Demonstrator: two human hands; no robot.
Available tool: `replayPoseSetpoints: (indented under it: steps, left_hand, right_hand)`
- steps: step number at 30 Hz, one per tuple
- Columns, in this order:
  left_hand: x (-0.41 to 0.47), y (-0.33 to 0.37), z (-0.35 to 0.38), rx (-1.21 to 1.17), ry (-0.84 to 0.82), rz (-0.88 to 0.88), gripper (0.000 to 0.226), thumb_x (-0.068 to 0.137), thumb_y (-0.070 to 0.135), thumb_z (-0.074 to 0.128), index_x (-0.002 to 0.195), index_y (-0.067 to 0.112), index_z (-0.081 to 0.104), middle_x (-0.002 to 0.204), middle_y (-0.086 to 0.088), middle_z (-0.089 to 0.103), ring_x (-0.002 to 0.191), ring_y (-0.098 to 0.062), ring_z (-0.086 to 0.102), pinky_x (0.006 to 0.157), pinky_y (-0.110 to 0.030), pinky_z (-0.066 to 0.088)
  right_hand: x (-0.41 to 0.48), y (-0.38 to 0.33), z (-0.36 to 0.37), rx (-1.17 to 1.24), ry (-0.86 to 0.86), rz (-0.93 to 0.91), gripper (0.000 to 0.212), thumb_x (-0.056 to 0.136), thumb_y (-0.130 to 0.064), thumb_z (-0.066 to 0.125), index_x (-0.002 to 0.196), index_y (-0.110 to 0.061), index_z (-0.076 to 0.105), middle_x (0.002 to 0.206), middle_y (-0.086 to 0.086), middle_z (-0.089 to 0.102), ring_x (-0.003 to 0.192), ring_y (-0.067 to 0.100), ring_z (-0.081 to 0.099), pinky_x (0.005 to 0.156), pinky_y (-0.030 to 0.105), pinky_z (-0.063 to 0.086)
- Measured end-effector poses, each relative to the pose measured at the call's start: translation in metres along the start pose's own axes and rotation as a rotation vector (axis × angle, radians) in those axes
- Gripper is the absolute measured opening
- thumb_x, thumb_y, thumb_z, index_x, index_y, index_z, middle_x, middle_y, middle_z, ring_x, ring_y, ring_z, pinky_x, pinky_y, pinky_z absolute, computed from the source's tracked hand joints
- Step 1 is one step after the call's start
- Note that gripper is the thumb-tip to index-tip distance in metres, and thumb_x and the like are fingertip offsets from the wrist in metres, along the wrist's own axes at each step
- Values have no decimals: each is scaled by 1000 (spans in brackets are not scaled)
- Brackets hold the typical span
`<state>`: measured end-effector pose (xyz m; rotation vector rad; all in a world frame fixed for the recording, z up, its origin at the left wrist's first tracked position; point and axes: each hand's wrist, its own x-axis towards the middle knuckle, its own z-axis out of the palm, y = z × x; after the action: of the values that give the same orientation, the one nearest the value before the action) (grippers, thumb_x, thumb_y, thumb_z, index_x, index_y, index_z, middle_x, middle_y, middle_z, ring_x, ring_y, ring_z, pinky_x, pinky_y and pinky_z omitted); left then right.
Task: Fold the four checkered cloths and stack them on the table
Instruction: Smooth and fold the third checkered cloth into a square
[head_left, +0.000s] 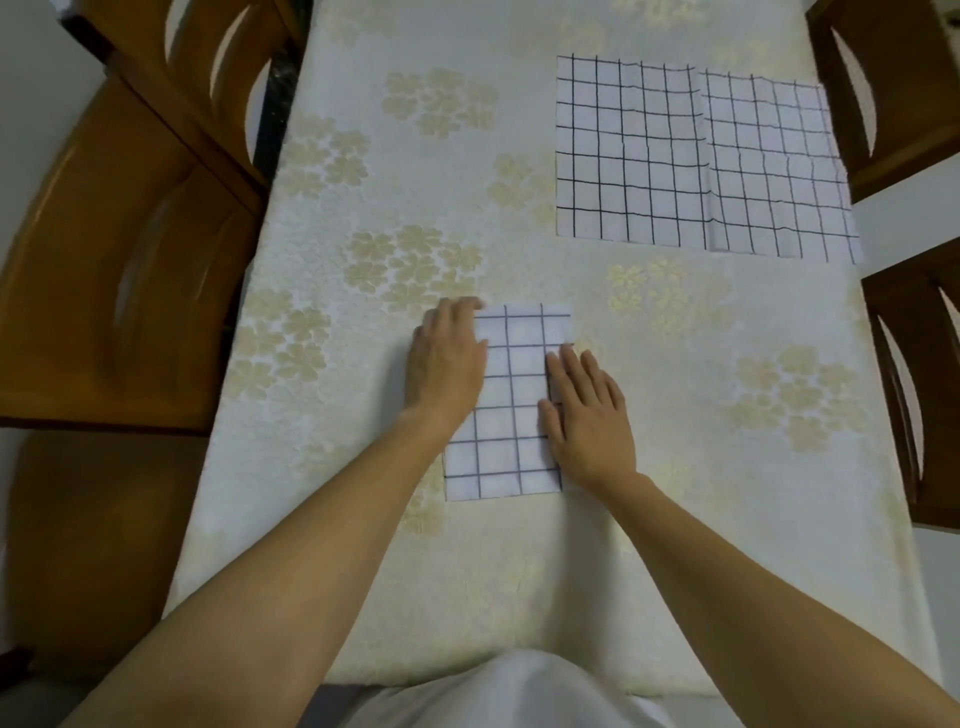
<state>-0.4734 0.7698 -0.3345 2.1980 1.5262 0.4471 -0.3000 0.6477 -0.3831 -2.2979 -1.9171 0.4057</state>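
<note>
Floral-clothed surface (519, 571). Left hand (447, 364) and right hand (589, 415), fingers flat, press folded checkered cloth (511, 415). Unfolded cloths (696, 156) lie well apart.

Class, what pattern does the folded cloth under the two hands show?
White folded cloth: a thin dark grid of squares, clearest in the head view.

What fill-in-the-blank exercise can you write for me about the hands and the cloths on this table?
1. The left hand and the right hand rest on a small cloth that is already ____.
2. The spread-out cloths lie on the far ____ side of the table.
3. Chairs made of ____ stand beside the table.

Missing words: folded; right; wood.
</note>
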Motion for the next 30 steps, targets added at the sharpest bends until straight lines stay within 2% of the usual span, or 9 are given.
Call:
replayPoseSetpoints:
  steps: [3,6,11,16,20,23,26,28,30]
  left_hand:
    - [18,32,25,57,-282,371,52,101,6,53,150,22,44,150,-3,48,139,-25,43,117,-43,35]
    - [33,35,48,318,-525,529,59,112,26,34,164,24,6,171,3,10,158,-25,5,128,-45,7]
    - [27,14,60,437,-476,488,81,95,81,5,161,37,-12,168,16,-17,157,-21,-17,124,-56,-8]
    - [27,23,59,508,-502,404,105,74,100,6,158,42,-19,167,14,-25,155,-31,-22,119,-65,-9]
    - [40,41,46,510,-543,390,91,88,86,28,162,40,5,172,5,-2,156,-34,4,123,-58,8]
    - [58,53,33,517,-519,495,74,92,73,49,152,33,35,166,-3,22,147,-35,24,123,-52,14]
    - [72,62,25,613,-564,658,67,85,70,61,140,32,48,163,-3,28,152,-37,16,124,-58,0]
    - [77,67,22,648,-631,780,62,83,67,67,135,34,54,161,1,33,155,-35,12,123,-56,-5]
    - [80,71,18,627,-641,876,52,85,60,70,128,33,60,154,4,44,154,-30,19,125,-52,-4]
  right_hand:
    - [1,-1,1,-17,-33,-1,61,107,-48,21,161,-20,15,169,0,8,156,20,1,126,38,6]
    - [-3,4,0,-34,-101,-7,67,107,-53,16,162,-16,7,169,1,-5,155,20,-11,127,40,-1]
    - [-30,5,0,-10,-138,13,71,106,-56,16,161,-17,-6,168,0,-17,153,17,-21,125,39,-11]
    - [-54,-5,6,112,-39,139,74,104,-55,31,161,-10,16,169,10,7,156,26,3,127,42,5]
    - [-41,-20,-8,177,159,399,64,84,-51,71,128,-7,57,132,19,51,117,38,48,97,45,43]
    - [-20,-20,-25,170,42,526,53,85,-52,71,116,-11,62,119,13,53,109,34,50,90,41,40]
    - [0,-12,-35,209,-142,550,37,88,-51,67,96,-15,65,107,7,48,104,32,52,91,41,46]
    - [9,-4,-45,307,-245,488,31,88,-46,70,83,-18,60,93,2,53,91,27,57,75,34,50]
    - [13,3,-61,357,-340,365,31,90,-38,72,76,-18,52,78,-2,55,75,19,54,58,27,40]
